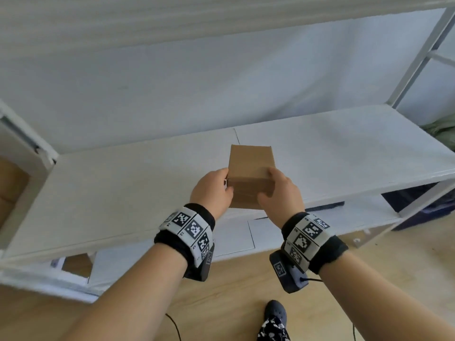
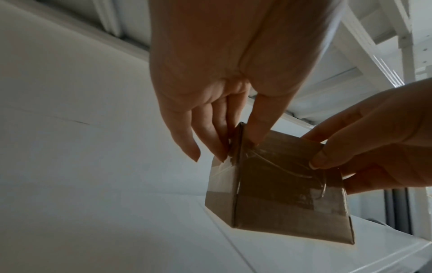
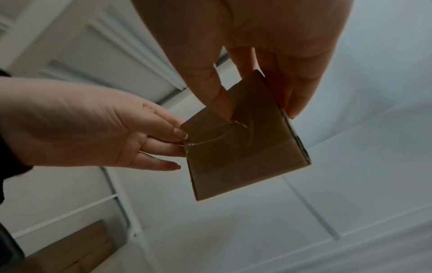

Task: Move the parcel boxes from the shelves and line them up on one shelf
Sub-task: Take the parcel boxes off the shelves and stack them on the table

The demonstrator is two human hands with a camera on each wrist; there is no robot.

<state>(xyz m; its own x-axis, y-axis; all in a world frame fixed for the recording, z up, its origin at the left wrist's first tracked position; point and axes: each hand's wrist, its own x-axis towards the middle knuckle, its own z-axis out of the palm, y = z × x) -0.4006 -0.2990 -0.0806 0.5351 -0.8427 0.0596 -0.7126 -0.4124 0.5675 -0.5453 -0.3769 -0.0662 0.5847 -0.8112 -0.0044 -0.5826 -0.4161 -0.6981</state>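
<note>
- Fingers (image 2: pixel 254 127) of left hand (image 1: pixel 212 190) and right hand (image 1: pixel 280 193) pinch small taped cardboard parcel box (image 1: pixel 250 175) at opposite sides
- box held above white shelf (image 1: pixel 123 193), at mid front edge
- another cardboard box (image 1: pixel 77 265) on lower shelf, left
- wood floor (image 1: pixel 234 291) below

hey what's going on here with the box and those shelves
A person is holding one small brown cardboard parcel box in both hands over a white shelf. The left hand grips its left side and the right hand its right side, thumbs on top. The wrist views show the box in the air, clear tape across one face, not yet set down. Another cardboard box shows on a lower shelf at the left.
</note>
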